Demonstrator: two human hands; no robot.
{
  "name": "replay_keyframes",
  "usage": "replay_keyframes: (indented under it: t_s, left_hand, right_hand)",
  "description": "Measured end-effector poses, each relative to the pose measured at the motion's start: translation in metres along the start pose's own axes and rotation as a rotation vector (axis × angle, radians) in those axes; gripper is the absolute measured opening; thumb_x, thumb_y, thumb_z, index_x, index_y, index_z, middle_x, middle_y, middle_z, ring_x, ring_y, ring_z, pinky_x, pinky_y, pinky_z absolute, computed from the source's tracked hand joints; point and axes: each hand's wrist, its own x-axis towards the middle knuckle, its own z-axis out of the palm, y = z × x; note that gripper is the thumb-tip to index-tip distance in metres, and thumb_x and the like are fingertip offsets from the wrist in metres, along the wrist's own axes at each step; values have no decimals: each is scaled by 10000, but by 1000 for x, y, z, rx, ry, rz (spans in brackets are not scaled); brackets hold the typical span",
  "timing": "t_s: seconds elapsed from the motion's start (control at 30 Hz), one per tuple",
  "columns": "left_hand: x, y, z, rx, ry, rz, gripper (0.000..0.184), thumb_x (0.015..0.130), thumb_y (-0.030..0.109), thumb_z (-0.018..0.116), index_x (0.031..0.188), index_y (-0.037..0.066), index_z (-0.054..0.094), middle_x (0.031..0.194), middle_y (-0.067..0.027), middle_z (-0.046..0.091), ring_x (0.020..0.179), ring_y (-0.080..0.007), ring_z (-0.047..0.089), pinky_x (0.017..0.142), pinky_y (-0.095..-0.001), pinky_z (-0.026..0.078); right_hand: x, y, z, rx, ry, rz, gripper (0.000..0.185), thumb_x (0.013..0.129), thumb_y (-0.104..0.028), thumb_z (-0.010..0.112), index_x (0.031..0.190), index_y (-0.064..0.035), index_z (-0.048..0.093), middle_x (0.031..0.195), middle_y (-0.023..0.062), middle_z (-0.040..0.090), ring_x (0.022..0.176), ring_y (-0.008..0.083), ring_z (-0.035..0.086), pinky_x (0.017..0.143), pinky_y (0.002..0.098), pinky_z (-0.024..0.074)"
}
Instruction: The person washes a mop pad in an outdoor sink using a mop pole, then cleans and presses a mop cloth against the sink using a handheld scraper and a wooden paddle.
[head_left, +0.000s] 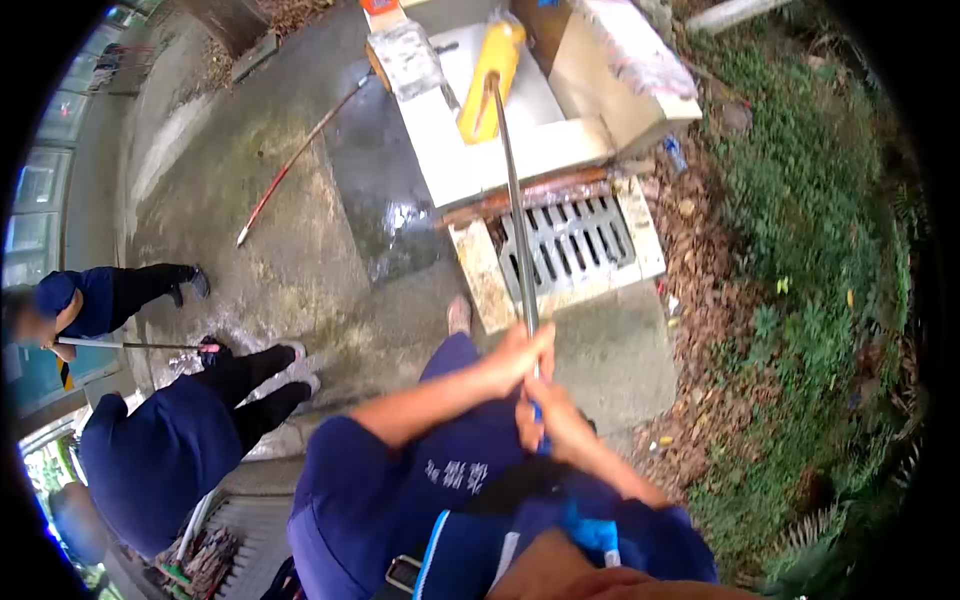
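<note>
Both my hands are wrapped around a long metal pole point(514, 195). My left hand point(526, 354) grips it higher up, and my right hand point(550, 412) is closed lower down, near a blue part of the handle. The pole's far end meets a broad yellow head point(493, 82), like that of a flat mop, inside a cream-coloured basin point(545, 145). How the head touches the basin is unclear. Just below the basin's near edge, the pole passes over a slotted grey drain grate point(580, 245).
A red-and-white pole point(300, 160) lies across the wet concrete on the left. Two people in dark blue stand there; one holds a pole point(130, 346). Dry leaves point(700, 290) and green plants point(800, 220) border the right. A grey, wet-looking pad point(408, 62) rests at the basin's left corner.
</note>
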Motion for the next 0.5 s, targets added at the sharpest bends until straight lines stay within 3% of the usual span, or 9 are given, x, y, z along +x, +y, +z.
replay_keyframes:
  t_s: [0.03,0.1,0.17,0.2,0.23,0.3,0.4,0.47,0.5]
  left_hand:
    - [-2,2,6,-151,-42,-29,430,879,286,489,516,56,473,465,-65,480,406,-152,473,371,-287,363]
    - [46,29,-8,153,-7,-70,425,866,286,503,515,46,485,469,-71,493,436,-163,501,400,-289,383]
    - [115,26,-29,212,-43,-4,396,807,291,500,517,24,528,483,-85,515,422,-189,487,372,-337,359]
    - [135,31,-28,72,63,17,398,795,292,487,506,21,522,487,-86,518,417,-199,481,368,-350,347]
    - [133,49,-26,266,118,46,389,808,289,498,519,28,504,480,-76,497,414,-190,473,370,-337,341]
    - [89,57,-19,93,-5,40,381,818,276,495,518,41,487,468,-72,472,411,-176,469,374,-327,342]
    - [-6,8,-6,79,23,7,353,814,224,475,514,41,504,469,-92,498,418,-180,493,390,-313,373]
    - [1,1,-10,93,-15,65,362,815,236,467,506,49,490,470,-77,486,422,-178,484,394,-308,371]
    - [11,11,-14,97,-6,-19,359,816,238,467,512,49,496,477,-76,495,426,-176,489,395,-305,376]
  right_hand:
    - [-10,-5,4,-34,11,71,313,877,-401,484,723,-133,429,532,-17,418,364,89,371,318,239,280]
    - [40,-42,-2,-212,170,-115,346,878,-413,461,721,-105,463,507,17,445,349,116,396,312,248,296]
    - [86,-69,-16,-155,34,-163,365,881,-413,465,697,-98,462,480,-1,426,344,102,385,310,241,290]
    - [112,-76,-22,-97,35,-246,379,881,-409,473,678,-90,453,473,-7,415,340,94,376,309,239,283]
    - [130,-77,-31,22,-95,-258,382,874,-414,490,689,-81,472,481,0,435,345,91,386,316,232,289]
    - [76,-72,1,-165,17,-345,393,876,-421,480,688,-76,473,482,8,444,346,103,401,320,239,307]
    - [-3,-3,12,-262,43,-133,391,882,-414,459,701,-68,476,485,29,458,344,140,429,319,263,330]
    - [4,-1,7,-254,27,-87,388,884,-407,452,707,-64,480,487,39,465,346,153,439,317,273,336]
    - [19,-7,7,-164,25,-78,381,889,-390,449,708,-55,477,488,53,464,344,165,443,318,285,349]
